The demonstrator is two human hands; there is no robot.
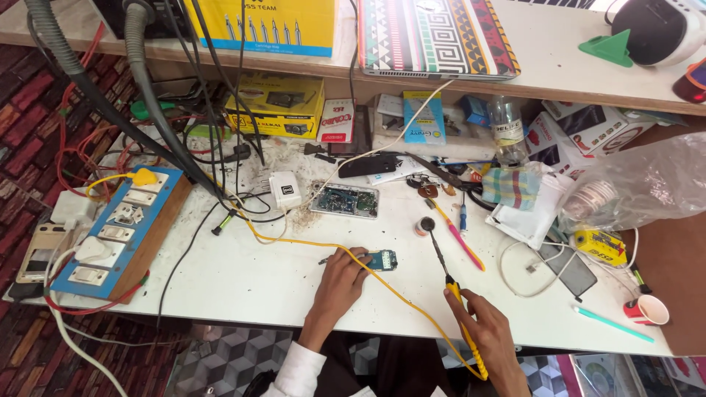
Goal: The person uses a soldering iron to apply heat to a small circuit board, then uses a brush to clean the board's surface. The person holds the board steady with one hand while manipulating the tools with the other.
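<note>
the left hand (pixel 340 283) sits at lower centre of the frame, its fingers pinched around thin tweezers (pixel 332 258) and pressing beside a small blue-green circuit board (pixel 382 259) that lies flat on the white bench (pixel 243 283); the right hand (pixel 491 340), lower right, is clenched around the yellow handle of a soldering iron (pixel 446 273), whose dark tip points up toward a small round tin (pixel 424 226); the yellow cord (pixel 309 244) runs from the handle across the board and off to the switch panel (pixel 121 231) at left; the board looks light, stiff and fragile, likely to skid on the smooth bench, so it seems best held by its bare edges, away from the components; the iron should be taken only by the insulated handle; the tweezer tips and the exact joint they touch are too small to make out; an opened phone (pixel 344 200) lies above centre; the person's body is cut off by the lower edge
</note>
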